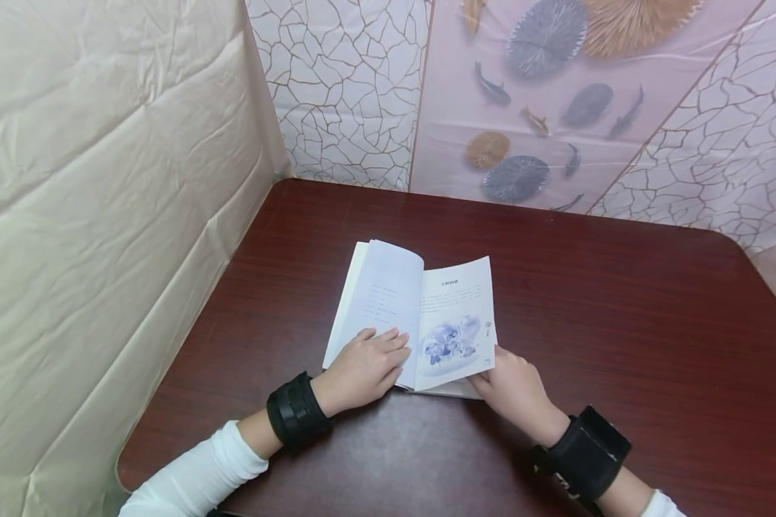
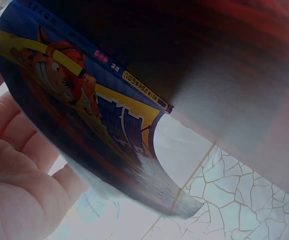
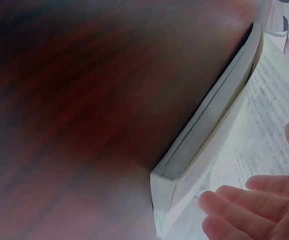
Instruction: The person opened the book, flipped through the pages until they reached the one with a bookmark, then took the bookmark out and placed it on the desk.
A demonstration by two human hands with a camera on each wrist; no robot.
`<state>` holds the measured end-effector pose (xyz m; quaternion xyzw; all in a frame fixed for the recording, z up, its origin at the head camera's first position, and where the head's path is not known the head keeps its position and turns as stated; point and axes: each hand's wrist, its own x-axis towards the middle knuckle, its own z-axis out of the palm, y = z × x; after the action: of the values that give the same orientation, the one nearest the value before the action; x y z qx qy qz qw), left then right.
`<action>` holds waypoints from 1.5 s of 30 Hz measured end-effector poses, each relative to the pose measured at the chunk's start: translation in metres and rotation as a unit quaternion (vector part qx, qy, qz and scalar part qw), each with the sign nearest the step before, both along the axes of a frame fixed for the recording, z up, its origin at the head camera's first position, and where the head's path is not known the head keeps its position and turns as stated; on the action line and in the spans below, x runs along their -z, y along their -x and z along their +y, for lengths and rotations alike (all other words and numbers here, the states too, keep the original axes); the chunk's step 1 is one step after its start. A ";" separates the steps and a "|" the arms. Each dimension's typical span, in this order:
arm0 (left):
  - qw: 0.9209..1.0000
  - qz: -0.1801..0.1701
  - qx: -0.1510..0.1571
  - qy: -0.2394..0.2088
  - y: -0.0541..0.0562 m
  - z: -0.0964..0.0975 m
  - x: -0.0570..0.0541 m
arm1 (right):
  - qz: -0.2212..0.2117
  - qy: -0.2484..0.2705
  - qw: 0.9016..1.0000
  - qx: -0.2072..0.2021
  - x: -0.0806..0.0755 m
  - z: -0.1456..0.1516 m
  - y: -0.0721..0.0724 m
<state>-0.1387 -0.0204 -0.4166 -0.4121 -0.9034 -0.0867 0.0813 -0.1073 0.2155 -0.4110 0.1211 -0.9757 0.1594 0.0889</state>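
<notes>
An open book (image 1: 455, 316) lies on the dark red table, with printed text on its pages and a blue-tinted drawing on the right page. My left hand (image 1: 365, 366) rests on the lower part of the left page, fingers extended. In the left wrist view, the book's colourful cover (image 2: 74, 95) curves up beside the left palm (image 2: 19, 170). At the lower right corner of the right page is my right hand (image 1: 514, 384), its fingertips hidden beneath the raised leaf. In the right wrist view, its fingers (image 3: 254, 200) look straight, thumb apart, over a text page.
The dark red wooden table (image 1: 621, 309) extends around the book. A cream cloth (image 1: 103, 215) hangs along the left side. Behind the table, a patterned backdrop (image 1: 349, 93) covers the wall. Black bands (image 1: 297, 409) circle both wrists.
</notes>
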 end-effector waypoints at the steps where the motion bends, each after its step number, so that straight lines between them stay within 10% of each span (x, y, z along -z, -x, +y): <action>1: 1.000 0.001 0.000 -0.001 0.000 0.000 0.000 | 0.000 0.002 1.000 -0.003 0.000 -0.001 0.000; 28: 0.998 0.044 -0.001 -0.037 0.001 -0.004 0.007 | -0.027 -0.048 0.984 -0.169 0.000 -0.034 -0.001; 45: 0.995 -0.005 0.019 -0.096 -0.003 -0.012 0.009 | 0.005 -0.085 0.973 -0.213 0.003 -0.038 0.003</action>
<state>-0.1359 -0.0323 -0.4254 -0.4186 -0.8834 -0.1768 0.1145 -0.1108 0.1775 -0.4139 0.3338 -0.9371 0.0905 0.0477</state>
